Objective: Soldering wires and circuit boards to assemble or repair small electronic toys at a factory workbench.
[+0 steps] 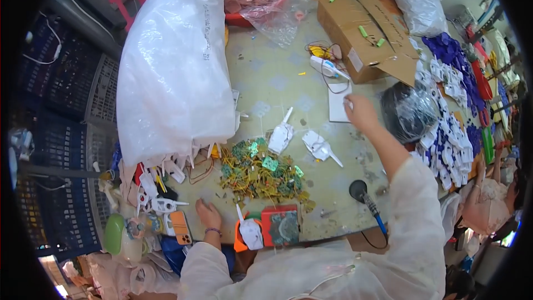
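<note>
White pad (337,110) sits centre-right by right hand (360,112); left hand (209,215) rests lower left (fingers curled, can't tell grip). Circuit boards (256,174) probably heaped for reach.

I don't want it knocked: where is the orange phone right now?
In the head view, the orange phone is at lower left, just left of the left hand and beside white plastic parts.
</note>
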The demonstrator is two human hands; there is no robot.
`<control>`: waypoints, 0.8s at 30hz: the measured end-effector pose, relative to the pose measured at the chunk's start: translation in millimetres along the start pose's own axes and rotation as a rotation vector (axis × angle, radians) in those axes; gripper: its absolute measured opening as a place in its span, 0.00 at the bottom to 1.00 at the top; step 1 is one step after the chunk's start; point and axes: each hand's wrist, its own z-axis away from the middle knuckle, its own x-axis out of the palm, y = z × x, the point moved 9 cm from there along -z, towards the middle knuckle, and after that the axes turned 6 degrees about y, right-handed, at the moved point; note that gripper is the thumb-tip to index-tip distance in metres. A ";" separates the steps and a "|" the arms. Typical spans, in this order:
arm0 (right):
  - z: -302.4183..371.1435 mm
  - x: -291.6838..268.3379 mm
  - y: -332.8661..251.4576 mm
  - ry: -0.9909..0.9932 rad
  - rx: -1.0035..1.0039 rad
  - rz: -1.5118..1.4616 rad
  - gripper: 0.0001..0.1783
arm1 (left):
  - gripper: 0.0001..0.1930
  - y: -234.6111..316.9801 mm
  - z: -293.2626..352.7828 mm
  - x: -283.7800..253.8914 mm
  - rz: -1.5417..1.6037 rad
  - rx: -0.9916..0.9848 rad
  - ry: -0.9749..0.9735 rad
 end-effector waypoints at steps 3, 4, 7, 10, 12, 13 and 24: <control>-67.2 55.6 36.1 0.162 -0.063 0.310 0.20 | 0.21 10.4 -1.2 15.5 -0.109 -0.014 0.064; -83.8 68.8 33.4 0.149 -0.062 0.310 0.20 | 0.21 14.1 0.0 9.7 -0.158 -0.001 0.088; -121.6 96.3 19.4 0.125 -0.055 0.346 0.32 | 0.22 15.7 -4.1 2.5 -0.188 -0.070 0.071; -150.4 109.1 35.2 0.081 0.098 0.423 0.55 | 0.22 19.1 -5.0 9.8 -0.209 -0.062 0.039; -168.8 119.7 47.5 0.053 0.152 0.388 0.55 | 0.22 18.4 -6.2 12.9 -0.203 -0.064 0.036; -175.7 123.3 48.1 0.024 0.203 0.348 0.55 | 0.22 16.5 -5.7 11.6 -0.202 -0.069 0.035; -234.2 166.4 59.1 -0.421 0.386 0.327 0.67 | 0.23 14.8 -4.4 17.4 -0.251 -0.118 -0.038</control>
